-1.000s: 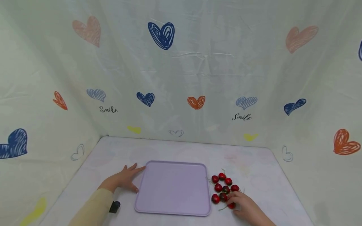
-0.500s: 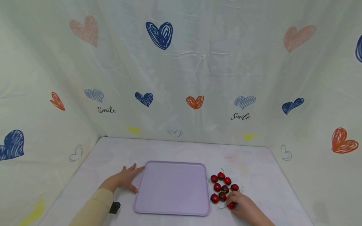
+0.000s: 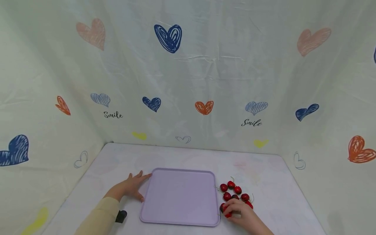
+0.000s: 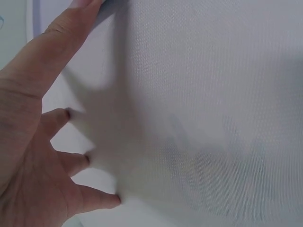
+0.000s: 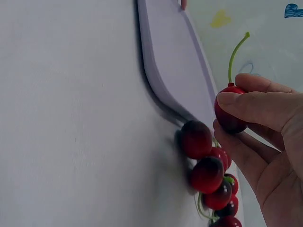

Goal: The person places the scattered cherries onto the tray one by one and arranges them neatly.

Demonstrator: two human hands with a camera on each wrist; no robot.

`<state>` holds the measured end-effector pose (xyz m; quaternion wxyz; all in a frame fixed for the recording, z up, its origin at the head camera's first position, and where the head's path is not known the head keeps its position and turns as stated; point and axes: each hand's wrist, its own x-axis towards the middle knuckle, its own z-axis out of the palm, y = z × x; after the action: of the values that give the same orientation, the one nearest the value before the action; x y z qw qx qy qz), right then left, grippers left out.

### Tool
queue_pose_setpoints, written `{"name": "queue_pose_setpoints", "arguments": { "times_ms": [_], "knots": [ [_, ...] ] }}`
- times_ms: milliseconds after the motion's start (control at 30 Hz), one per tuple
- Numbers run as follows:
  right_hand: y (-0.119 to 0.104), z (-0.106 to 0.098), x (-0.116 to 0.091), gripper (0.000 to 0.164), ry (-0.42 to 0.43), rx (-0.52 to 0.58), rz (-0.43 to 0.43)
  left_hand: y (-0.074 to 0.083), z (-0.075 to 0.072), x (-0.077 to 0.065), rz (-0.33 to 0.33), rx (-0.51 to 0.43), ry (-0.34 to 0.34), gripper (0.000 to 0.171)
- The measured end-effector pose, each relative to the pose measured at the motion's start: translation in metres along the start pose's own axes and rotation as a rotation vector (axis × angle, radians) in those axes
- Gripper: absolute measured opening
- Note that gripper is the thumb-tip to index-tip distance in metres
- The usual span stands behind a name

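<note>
In the head view, a light purple rectangular tray [image 3: 180,197] lies flat on the table. My left hand [image 3: 132,186], fingers spread, rests at its left edge, the index fingertip and thumb touching or very near the rim; the left wrist view shows the spread fingers [image 4: 71,163] straight. My right hand [image 3: 239,213] is by the tray's right edge. It pinches a dark red cherry [image 5: 231,109] with a green stem between thumb and fingers, raised above the table. Several loose cherries [image 5: 207,174] lie below and beside that hand, some hidden behind it in the head view.
Beyond the right hand, more cherries [image 3: 230,185] sit close to the tray's right side. A small black object [image 3: 121,216] lies beside the left sleeve [image 3: 100,215]. A white curtain [image 3: 188,81] printed with hearts encloses the table [image 3: 123,156] at the back and sides.
My right hand has lifted a cherry from the near end of the cluster and moved left toward the tray. Another cherry now shows at the cluster's right. The left hand stays in place.
</note>
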<state>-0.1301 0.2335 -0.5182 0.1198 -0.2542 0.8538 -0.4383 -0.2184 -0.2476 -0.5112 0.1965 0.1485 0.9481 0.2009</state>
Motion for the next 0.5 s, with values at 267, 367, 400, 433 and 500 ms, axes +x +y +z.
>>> {"name": "queue_pose_setpoints", "arguments": {
  "times_ms": [267, 367, 400, 433, 500],
  "knots": [
    [-0.009, 0.021, 0.021, 0.005, 0.019, 0.042, -0.122, 0.002, 0.0, 0.001, -0.014, 0.015, 0.001, 0.102],
    [-0.012, 0.028, 0.028, 0.005, 0.019, 0.074, -0.128, 0.004, 0.0, 0.001, -0.015, 0.021, -0.003, 0.102],
    [-0.014, 0.03, 0.031, 0.006, 0.019, 0.081, -0.121, 0.004, -0.001, 0.001, -0.014, 0.021, -0.004, 0.102],
    [-0.016, 0.032, 0.034, 0.007, 0.018, 0.087, -0.104, 0.005, -0.001, 0.001, -0.015, 0.022, -0.005, 0.102],
    [-0.021, 0.036, 0.04, 0.009, 0.011, 0.099, -0.067, 0.005, -0.001, 0.001, -0.016, 0.026, -0.006, 0.102]
  ]
}}
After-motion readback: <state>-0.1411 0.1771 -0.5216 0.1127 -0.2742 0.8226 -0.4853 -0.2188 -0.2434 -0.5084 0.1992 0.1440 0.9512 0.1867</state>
